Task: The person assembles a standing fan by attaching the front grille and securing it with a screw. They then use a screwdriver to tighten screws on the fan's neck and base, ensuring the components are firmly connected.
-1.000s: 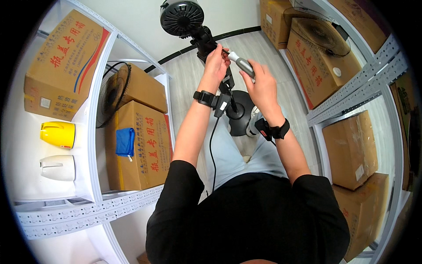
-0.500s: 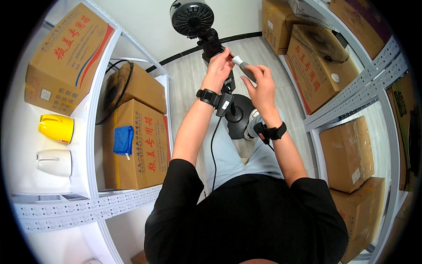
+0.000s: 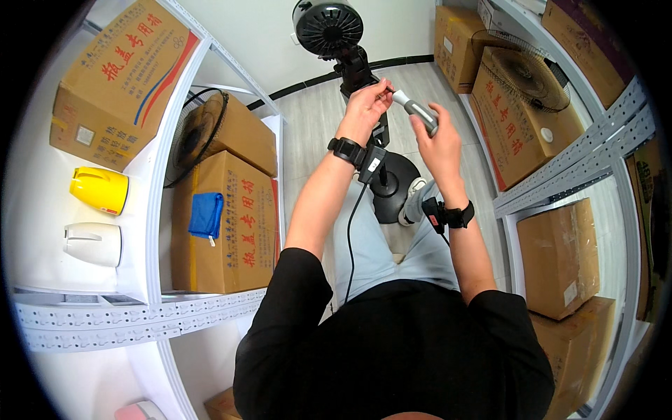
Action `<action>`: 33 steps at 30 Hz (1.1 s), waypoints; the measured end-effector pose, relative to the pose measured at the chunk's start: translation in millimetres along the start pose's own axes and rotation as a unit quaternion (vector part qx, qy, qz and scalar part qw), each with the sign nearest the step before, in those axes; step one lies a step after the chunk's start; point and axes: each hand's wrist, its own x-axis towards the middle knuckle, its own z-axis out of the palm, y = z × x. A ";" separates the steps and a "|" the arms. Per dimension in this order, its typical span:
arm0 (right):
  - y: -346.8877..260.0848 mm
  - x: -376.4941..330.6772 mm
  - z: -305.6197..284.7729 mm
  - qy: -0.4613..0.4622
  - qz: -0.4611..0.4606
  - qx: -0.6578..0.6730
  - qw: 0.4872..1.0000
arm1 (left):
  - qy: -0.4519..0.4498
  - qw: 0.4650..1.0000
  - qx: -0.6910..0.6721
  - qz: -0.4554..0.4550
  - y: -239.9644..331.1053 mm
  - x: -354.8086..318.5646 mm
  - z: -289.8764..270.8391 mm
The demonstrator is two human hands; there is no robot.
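A screwdriver (image 3: pixel 420 113) with a grey handle and a whitish collar slants between my two hands. My right hand (image 3: pixel 441 145) has its thumb and fingers on the end of the handle. At the other end, my left hand (image 3: pixel 365 110) pinches the dark shaft by its tip; whether a small part is also between those fingertips cannot be made out. Just behind my left hand rises a black fan stand (image 3: pixel 355 66), with a round motor housing (image 3: pixel 327 31) on top and no blade or guard on it. Its round base (image 3: pixel 397 183) rests on the floor between my feet.
Shelves with cardboard boxes (image 3: pixel 224 224) flank me on both sides. Fan guards (image 3: pixel 521 70) lean or lie on boxes left and right. A yellow jug-like vessel (image 3: pixel 99 189), a white one (image 3: pixel 93 243) and a blue cloth bundle (image 3: pixel 205 215) sit at left. A cable (image 3: pixel 350 245) hangs from my left wrist.
The whole view has shifted slightly, so most things sit a little farther right. My right hand has slid back toward the handle's end, baring more of the grey handle. My left hand keeps its pinch.
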 end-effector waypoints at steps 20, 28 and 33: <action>15.8 7.9 -6.7 0.028 -0.102 0.005 0.994 | 0.055 0.994 -0.092 -0.031 -10.6 -10.5 26.4; -1.1 4.5 -4.7 -0.016 0.081 0.113 0.990 | 0.039 0.998 -0.057 0.010 -10.7 -0.9 8.3; 13.4 7.6 -4.7 -0.018 0.044 0.087 0.995 | 0.062 0.995 -0.081 -0.018 -10.7 -4.7 17.3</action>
